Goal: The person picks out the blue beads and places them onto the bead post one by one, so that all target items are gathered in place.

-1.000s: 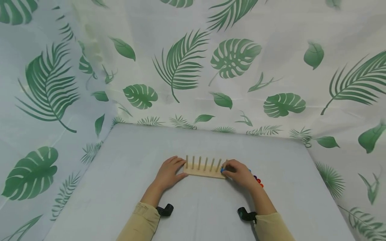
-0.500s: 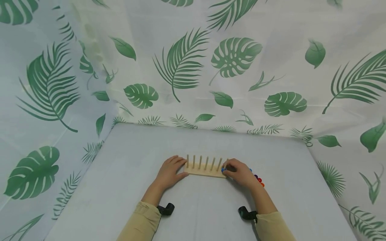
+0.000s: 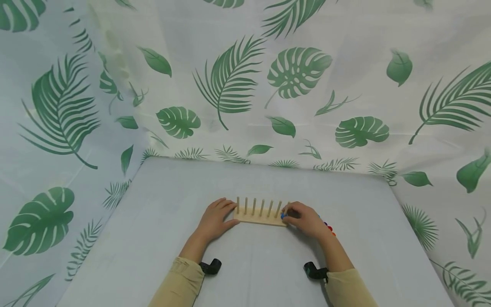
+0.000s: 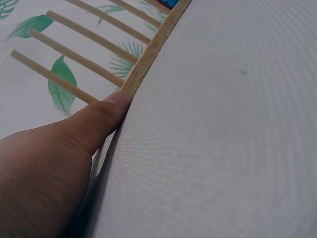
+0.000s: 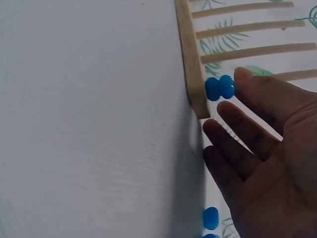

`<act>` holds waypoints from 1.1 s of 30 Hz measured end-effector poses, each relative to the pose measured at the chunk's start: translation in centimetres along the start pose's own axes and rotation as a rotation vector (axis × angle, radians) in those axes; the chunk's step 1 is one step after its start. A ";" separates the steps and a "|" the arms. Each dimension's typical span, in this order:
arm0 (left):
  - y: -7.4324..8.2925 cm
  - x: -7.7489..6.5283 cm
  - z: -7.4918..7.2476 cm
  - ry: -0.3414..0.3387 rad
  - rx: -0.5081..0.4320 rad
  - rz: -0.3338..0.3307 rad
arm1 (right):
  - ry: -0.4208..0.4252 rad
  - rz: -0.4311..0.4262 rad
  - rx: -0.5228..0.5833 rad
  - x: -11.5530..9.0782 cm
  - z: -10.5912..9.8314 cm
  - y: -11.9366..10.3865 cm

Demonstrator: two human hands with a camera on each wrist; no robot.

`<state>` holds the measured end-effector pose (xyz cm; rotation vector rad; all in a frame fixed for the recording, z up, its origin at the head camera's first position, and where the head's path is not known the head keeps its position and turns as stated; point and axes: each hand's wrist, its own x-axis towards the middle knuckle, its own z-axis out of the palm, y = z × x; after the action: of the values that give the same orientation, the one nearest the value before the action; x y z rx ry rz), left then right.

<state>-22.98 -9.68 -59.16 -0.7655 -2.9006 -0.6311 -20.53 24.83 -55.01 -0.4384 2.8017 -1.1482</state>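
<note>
A wooden peg board (image 3: 258,219) with a row of upright pegs lies on the table. My left hand (image 3: 215,219) grips its left end; the thumb (image 4: 116,101) presses the front edge in the left wrist view, while the other fingers reach behind. At the right end, my right hand (image 3: 304,219) holds blue beads at the last peg. In the right wrist view two rounded blue lobes (image 5: 219,88) sit against the base, and the thumb tip touches the outer one. The index finger is hidden there; the other fingers are loosely bent.
Several loose beads, including a red bead (image 3: 330,228), lie right of the right hand, partly hidden by the wrist. Another blue bead (image 5: 211,218) shows low in the right wrist view. A leaf-print curtain (image 3: 245,85) borders the white table (image 3: 253,264).
</note>
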 end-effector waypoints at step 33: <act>0.0 0.2 0.0 -0.015 -0.007 -0.015 | -0.071 0.284 -0.066 -3.3 -8.4 5.4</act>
<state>-23.12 -9.61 -59.10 -0.7535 -2.9218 -0.6402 -20.15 35.11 -52.82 -0.0781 2.7328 -0.9627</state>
